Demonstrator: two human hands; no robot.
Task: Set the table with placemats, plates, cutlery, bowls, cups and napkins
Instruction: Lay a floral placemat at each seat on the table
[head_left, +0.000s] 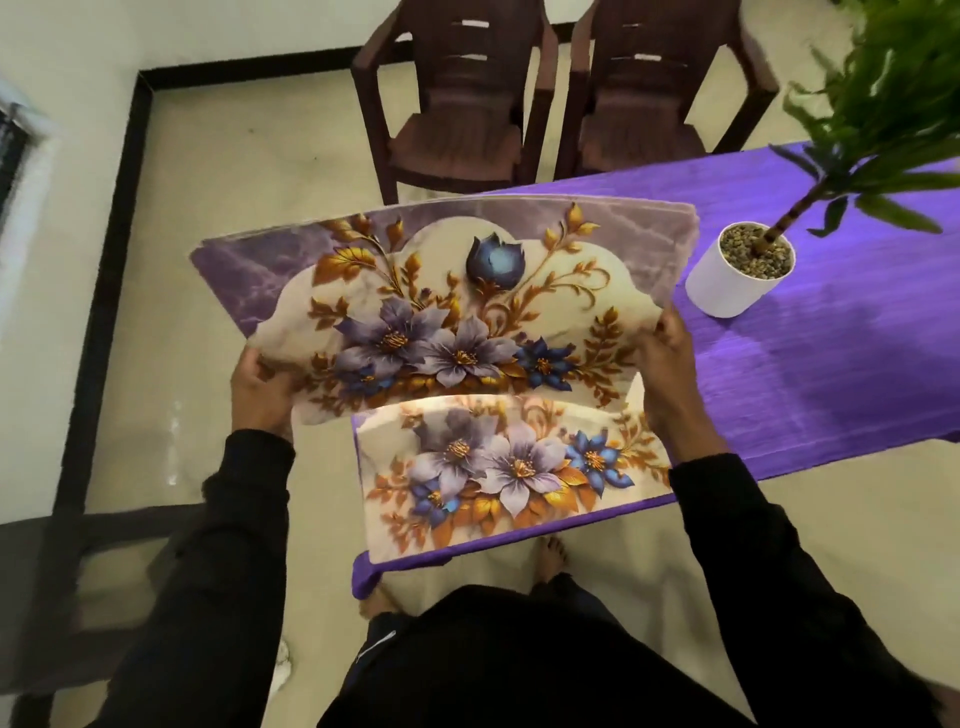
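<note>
Floral placemats (447, 291) held up in both hands, one placemat (509, 467) already on the worktop (831, 338).
Thin, floppy, probably light; left hand (262, 392) and right hand (665, 358) fingers pinched the side edges, mats sagging between them.

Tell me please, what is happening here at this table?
A person in black sleeves is laying floral placemats on a table with a purple cloth. The left hand and the right hand each grip one side of a stack of purple and cream floral placemats, held above the table's end. One matching floral placemat already lies flat there. A white pot with a green plant stands further along.
</note>
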